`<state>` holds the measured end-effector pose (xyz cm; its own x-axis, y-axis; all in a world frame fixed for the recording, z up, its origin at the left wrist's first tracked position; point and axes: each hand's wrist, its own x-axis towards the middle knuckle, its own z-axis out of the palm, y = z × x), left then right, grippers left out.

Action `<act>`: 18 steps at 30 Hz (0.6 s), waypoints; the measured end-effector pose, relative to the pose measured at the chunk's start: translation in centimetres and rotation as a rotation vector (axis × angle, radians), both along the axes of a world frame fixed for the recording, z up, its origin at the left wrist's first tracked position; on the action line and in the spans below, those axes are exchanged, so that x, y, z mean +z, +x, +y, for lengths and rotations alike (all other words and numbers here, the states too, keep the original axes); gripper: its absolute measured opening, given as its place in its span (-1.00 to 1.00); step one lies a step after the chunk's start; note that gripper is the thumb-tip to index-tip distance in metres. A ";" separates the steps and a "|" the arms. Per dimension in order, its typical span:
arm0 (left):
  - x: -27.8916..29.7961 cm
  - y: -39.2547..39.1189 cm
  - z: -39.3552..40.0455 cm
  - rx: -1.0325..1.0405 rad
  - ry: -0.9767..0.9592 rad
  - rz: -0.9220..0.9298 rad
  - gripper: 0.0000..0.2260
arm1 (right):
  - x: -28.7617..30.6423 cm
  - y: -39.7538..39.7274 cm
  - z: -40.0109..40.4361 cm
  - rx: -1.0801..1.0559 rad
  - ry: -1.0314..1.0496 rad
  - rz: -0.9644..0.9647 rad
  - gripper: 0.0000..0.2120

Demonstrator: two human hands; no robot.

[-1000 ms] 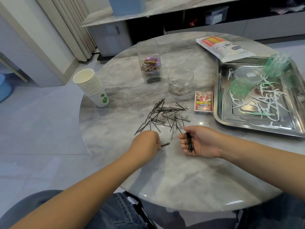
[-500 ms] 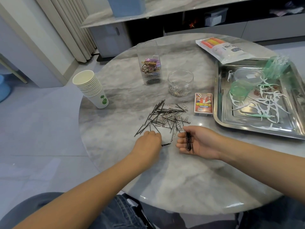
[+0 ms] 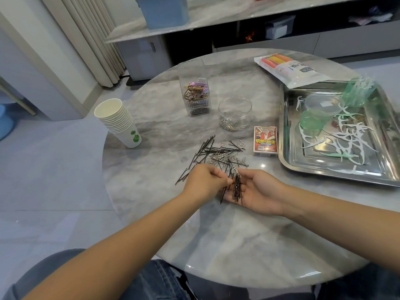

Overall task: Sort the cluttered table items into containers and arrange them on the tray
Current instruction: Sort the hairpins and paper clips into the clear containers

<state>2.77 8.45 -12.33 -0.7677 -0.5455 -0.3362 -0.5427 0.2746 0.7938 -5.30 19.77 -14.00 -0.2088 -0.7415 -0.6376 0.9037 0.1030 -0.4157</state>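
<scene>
1. The right hand (image 3: pixel 257 191) lies palm up on the round marble table (image 3: pixel 238 245), fingers loose and open, with a bunch of black hairpins (image 3: pixel 237 188) lying across the palm.
2. The left hand (image 3: pixel 205 182) is curled, and its fingertips pinch one hairpin (image 3: pixel 224 194) right at the edge of the right palm. The two hands touch.
3. Just behind the hands sits a messy pile of pins and paper clips (image 3: pixel 218 154).
4. Behind the pile stand a round clear jar (image 3: pixel 234 113) with clips inside and a tall clear box (image 3: pixel 194 87) with colored clips and black pins.
5. A small card box (image 3: pixel 265 144) sits just beside the metal tray (image 3: pixel 287 163) on the right. The tray holds green cups and white floss picks, and reaches near the table's right edge.
6. A stack of paper cups (image 3: pixel 118 122) leans at the table's left edge.
7. The bare tabletop shows near the person and to the left of the pile.
</scene>
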 end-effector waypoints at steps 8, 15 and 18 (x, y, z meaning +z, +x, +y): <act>0.5 -0.1 0.8 -0.042 -0.172 0.123 -0.96 | -0.3 -0.5 -0.1 0.027 0.000 0.036 -0.62; 0.1 0.4 -0.2 -0.118 -0.253 0.206 -0.83 | -0.4 -0.8 -0.1 0.059 0.117 0.371 -0.82; 0.1 0.5 -0.1 -0.137 -0.166 0.272 -0.76 | -0.8 -0.6 0.1 0.088 0.094 0.720 -0.83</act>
<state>3.26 8.35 -12.25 -0.8870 -0.4611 -0.0248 -0.2668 0.4680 0.8425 -5.94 19.82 -14.78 -0.5425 -0.7237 -0.4266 0.3963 0.2272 -0.8896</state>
